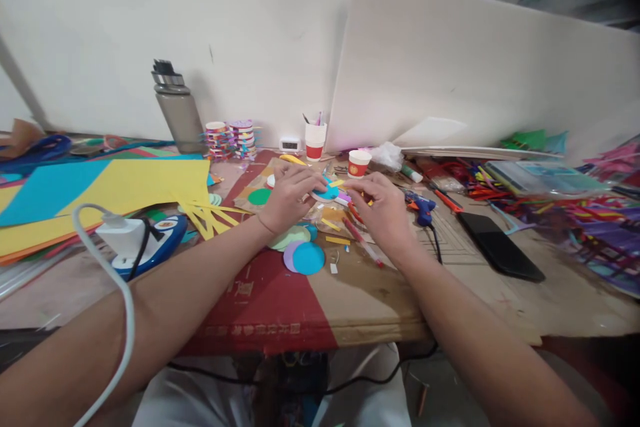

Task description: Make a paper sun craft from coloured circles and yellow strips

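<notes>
My left hand [294,195] is closed on the near-left edge of a round disc [326,194] with a blue face and a pale rim. A short yellow paper strip [337,183] lies across the top of that disc. The strip's right end meets the pinched fingertips of my right hand [379,205]. Below the hands, a blue paper circle [309,258] overlaps a lilac one [290,257]. A red pen [364,243] lies under my right hand, and a loose yellow strip [338,240] is beside it.
A blue glue gun [424,207] and a black phone [500,247] lie to the right. Yellow paper sheets [145,180], a power strip [150,250] and a bottle [177,110] are at left. Paper cups [359,163] stand behind. A white cable [129,320] crosses my left forearm.
</notes>
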`<state>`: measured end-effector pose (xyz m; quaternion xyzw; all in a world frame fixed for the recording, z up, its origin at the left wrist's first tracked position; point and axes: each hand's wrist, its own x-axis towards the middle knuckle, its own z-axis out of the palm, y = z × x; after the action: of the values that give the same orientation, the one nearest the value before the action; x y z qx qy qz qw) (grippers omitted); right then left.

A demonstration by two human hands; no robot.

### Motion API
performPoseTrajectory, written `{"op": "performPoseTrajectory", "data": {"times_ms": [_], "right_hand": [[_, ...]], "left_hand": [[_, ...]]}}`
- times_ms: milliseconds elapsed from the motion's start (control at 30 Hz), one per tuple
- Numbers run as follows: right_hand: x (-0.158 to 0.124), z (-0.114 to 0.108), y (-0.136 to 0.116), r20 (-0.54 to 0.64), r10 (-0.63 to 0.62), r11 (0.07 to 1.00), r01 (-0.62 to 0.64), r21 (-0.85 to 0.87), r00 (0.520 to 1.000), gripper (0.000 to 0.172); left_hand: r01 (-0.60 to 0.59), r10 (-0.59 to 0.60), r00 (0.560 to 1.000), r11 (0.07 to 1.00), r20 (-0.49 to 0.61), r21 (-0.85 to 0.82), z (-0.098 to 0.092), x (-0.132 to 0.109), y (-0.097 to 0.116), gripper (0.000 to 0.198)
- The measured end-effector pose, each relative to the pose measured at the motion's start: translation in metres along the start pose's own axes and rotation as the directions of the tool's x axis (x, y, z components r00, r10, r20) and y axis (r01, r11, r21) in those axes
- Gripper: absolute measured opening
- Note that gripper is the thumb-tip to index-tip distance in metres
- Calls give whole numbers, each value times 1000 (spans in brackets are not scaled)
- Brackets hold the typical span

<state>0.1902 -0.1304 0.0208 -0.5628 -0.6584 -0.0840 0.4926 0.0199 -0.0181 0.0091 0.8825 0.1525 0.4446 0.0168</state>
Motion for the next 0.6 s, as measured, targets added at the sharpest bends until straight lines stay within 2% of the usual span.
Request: {"op": "performPoseTrajectory", "data": {"times_ms": [233, 600], "right_hand": [[-3, 7, 2, 78, -75, 994, 82, -78, 994, 20], [-6, 14, 6, 107, -213, 963, 227, -146, 971, 23]], "left_hand": [[26, -26, 998, 1000, 62, 0, 1, -1, 2, 12], [-53, 53, 999, 996, 10, 70, 4, -3, -1, 12]]}}
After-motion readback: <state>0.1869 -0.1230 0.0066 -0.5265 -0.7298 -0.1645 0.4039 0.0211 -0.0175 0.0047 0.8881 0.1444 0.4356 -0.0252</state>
